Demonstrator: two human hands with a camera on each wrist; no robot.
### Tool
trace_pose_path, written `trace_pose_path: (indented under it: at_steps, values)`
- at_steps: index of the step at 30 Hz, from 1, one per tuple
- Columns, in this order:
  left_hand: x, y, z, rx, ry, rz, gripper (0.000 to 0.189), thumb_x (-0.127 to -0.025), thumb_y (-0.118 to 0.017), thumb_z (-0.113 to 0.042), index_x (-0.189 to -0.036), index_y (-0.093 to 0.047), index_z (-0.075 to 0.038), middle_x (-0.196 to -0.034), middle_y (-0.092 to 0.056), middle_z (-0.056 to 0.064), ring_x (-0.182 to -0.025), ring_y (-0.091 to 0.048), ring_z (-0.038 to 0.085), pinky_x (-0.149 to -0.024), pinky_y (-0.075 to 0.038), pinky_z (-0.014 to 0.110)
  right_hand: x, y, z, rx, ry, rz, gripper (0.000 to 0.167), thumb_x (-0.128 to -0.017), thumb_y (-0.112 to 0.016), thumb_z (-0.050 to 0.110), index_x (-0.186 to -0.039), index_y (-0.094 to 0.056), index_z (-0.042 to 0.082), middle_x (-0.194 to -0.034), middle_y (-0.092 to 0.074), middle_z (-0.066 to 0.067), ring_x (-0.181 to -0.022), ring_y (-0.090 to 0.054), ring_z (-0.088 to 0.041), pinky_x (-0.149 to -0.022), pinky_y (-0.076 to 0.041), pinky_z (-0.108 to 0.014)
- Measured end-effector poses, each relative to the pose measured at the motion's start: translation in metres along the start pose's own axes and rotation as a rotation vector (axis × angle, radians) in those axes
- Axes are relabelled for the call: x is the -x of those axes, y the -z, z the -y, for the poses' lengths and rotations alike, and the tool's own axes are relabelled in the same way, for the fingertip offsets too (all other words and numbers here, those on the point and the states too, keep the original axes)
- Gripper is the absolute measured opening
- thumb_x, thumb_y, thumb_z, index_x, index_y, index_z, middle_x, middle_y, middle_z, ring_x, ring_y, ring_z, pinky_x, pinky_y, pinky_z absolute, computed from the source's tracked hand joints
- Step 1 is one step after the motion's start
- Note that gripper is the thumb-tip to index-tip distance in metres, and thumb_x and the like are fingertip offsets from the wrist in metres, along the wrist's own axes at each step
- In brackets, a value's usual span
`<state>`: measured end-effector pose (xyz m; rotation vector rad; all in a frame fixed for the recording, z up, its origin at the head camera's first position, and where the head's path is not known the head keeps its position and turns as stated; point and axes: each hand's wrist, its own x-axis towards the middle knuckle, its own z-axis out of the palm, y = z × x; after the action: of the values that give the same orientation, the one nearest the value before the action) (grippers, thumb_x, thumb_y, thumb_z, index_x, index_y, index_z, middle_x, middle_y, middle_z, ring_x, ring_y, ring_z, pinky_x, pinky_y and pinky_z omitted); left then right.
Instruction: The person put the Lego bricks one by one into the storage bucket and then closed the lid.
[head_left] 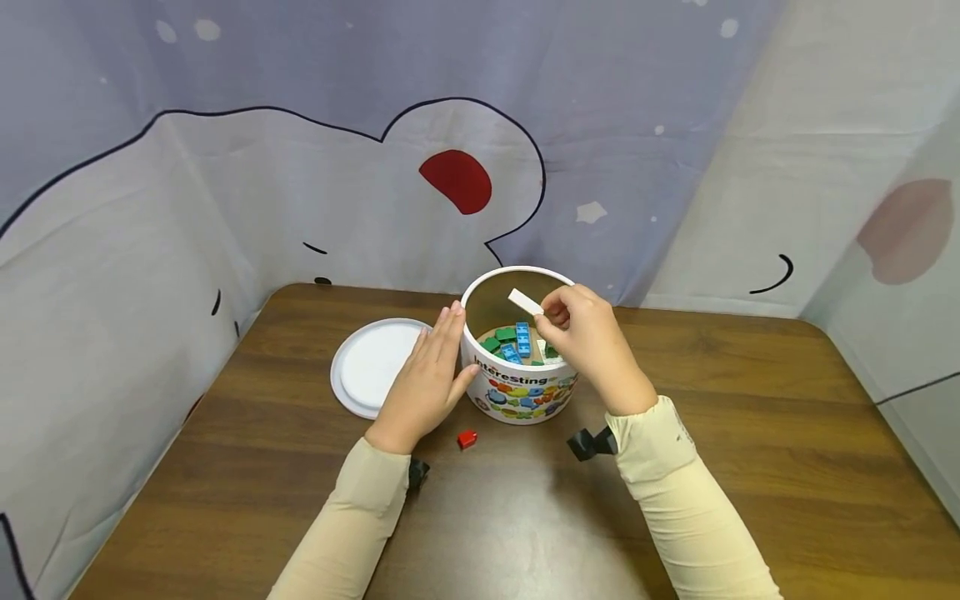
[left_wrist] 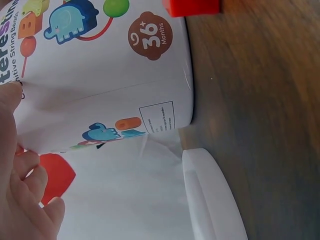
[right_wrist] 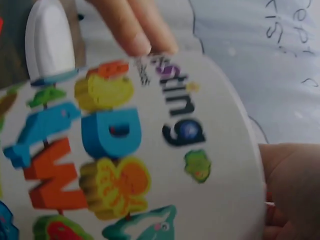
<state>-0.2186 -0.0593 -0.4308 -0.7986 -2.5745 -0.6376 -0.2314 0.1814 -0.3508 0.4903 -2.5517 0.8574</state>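
Observation:
A round white tub [head_left: 517, 392] with coloured pictures and the word "Interesting" stands upright on the table. Inside it lie blue bricks [head_left: 522, 340], green bricks [head_left: 506, 334] and some white pieces. My left hand [head_left: 426, 375] rests with straight fingers against the tub's left side; in the left wrist view its fingertips touch the printed wall. Over the tub's right rim, my right hand [head_left: 588, 333] pinches a long white brick [head_left: 526, 302] between thumb and fingers. The right wrist view shows mostly the tub's printed side [right_wrist: 150, 150], which hides the white brick there.
A white round lid [head_left: 375, 367] lies on the table left of the tub, partly behind the left hand. In front of the tub sits a small red brick [head_left: 467, 439]. A printed curtain [head_left: 337, 192] hangs behind the wooden table [head_left: 750, 417].

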Motion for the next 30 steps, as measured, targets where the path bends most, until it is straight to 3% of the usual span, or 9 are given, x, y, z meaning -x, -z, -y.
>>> trace_pose_path:
  at_steps: [6,13,22,30]
  values:
    - [0.000,0.001,-0.001,0.001,0.006,0.010,0.081,-0.104,-0.060,-0.031,-0.163,-0.012,-0.004,-0.169,-0.014,0.010,-0.155,-0.013,0.023,-0.122,-0.020,0.053,-0.011,-0.006,-0.004,0.087,-0.093,0.080,0.010,-0.088,-0.069,0.007,-0.091,-0.069,-0.002,-0.088,-0.066,-0.014,-0.084,-0.064,-0.028,-0.076,-0.054,-0.040]
    - [0.000,0.002,-0.001,-0.001,0.016,0.022,0.081,-0.104,-0.059,-0.032,-0.163,-0.012,-0.005,-0.169,-0.014,0.010,-0.156,-0.011,0.021,-0.123,-0.019,0.051,-0.012,-0.012,-0.002,0.108,-0.167,0.006,0.013,-0.091,-0.068,0.008,-0.097,-0.069,-0.004,-0.086,-0.070,-0.015,-0.080,-0.068,-0.031,-0.074,-0.056,-0.044]
    - [0.001,0.000,0.000,-0.005,0.010,0.014,0.081,-0.103,-0.060,-0.032,-0.163,-0.013,-0.005,-0.169,-0.015,0.010,-0.156,-0.013,0.022,-0.121,-0.021,0.053,-0.005,-0.014,-0.007,-0.003,-0.125,-0.074,0.010,-0.092,-0.066,0.006,-0.097,-0.069,-0.002,-0.086,-0.069,-0.014,-0.078,-0.066,-0.027,-0.073,-0.055,-0.040]
    - [0.002,-0.002,0.001,-0.004,0.004,0.004,0.081,-0.103,-0.061,-0.031,-0.163,-0.013,-0.004,-0.169,-0.016,0.011,-0.155,-0.016,0.026,-0.120,-0.024,0.055,0.009,-0.010,-0.002,-0.150,-0.091,-0.179,0.008,-0.091,-0.065,0.005,-0.093,-0.070,0.001,-0.082,-0.068,-0.010,-0.074,-0.064,-0.021,-0.069,-0.053,-0.027]
